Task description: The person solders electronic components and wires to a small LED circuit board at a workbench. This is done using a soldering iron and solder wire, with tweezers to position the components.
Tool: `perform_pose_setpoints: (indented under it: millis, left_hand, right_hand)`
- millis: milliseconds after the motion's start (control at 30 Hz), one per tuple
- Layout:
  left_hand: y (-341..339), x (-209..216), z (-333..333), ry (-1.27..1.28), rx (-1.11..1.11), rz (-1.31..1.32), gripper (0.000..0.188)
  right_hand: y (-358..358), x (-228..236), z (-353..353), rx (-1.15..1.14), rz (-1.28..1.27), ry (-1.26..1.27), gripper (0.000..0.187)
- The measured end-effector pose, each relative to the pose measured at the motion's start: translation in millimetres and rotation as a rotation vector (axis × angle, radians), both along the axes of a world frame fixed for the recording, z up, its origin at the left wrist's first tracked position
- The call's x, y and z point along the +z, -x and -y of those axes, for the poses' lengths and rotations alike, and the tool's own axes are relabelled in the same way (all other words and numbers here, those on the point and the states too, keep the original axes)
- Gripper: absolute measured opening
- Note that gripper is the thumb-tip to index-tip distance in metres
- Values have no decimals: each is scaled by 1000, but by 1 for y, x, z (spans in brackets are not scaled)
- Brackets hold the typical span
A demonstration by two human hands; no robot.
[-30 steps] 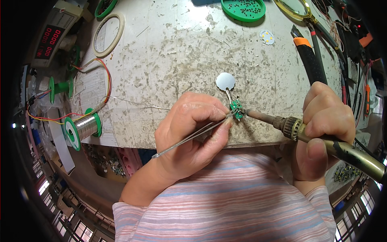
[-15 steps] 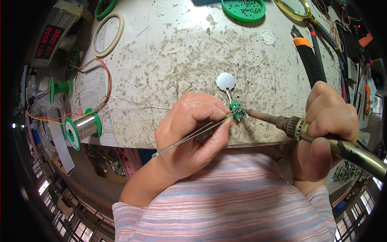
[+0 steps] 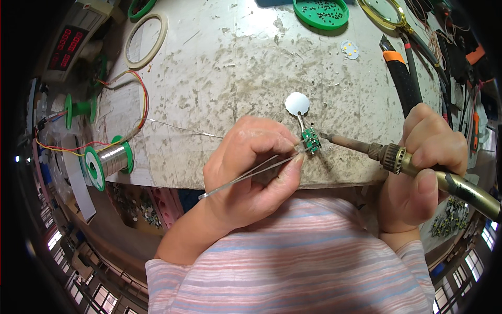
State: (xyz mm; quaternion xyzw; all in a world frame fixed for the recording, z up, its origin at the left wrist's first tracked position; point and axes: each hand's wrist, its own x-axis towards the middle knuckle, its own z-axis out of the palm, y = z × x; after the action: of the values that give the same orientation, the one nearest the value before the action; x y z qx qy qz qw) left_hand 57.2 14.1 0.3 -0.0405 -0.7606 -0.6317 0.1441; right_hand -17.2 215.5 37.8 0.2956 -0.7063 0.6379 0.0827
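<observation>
My left hand [image 3: 248, 172] is closed on a pair of metal tweezers [image 3: 230, 184], whose tips meet a small green circuit board [image 3: 311, 141]. White wires join the board to a round white disc [image 3: 297, 104] on the table just beyond it. A thin solder wire [image 3: 183, 128] runs behind my left hand; its end is hidden. My right hand [image 3: 431, 146] grips the brass-coloured handle of a soldering iron [image 3: 358, 145]. The iron's tip points left, close to the board's right edge; whether they touch I cannot tell.
At left stand a solder spool [image 3: 112, 161], looped coloured wires [image 3: 145, 99], a tape roll [image 3: 160, 29] and a red-digit meter [image 3: 68, 47]. A green dish [image 3: 322, 25] of tiny parts, a round LED board [image 3: 350, 50], a magnifier [image 3: 389, 23] and a cutter knife [image 3: 400, 78] lie beyond.
The iron's tip has shifted slightly up relative to the board, and my right thumb has moved up along the handle. The board has turned slightly. The whole view has shifted a little.
</observation>
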Motion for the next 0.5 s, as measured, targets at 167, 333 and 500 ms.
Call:
perform_pose_setpoints:
  millis: [167,333,500]
  left_hand:
    - [-4,-1,12,111,-181,2,34]
    - [-3,-1,12,126,-188,-16,32]
    - [-2,-1,11,146,-190,-39,32]
  right_hand:
    - [2,-5,-3,-15,-22,13,29]
    - [7,-5,-7,38,-66,-12,28]
    - [3,-4,-4,37,-40,2,27]
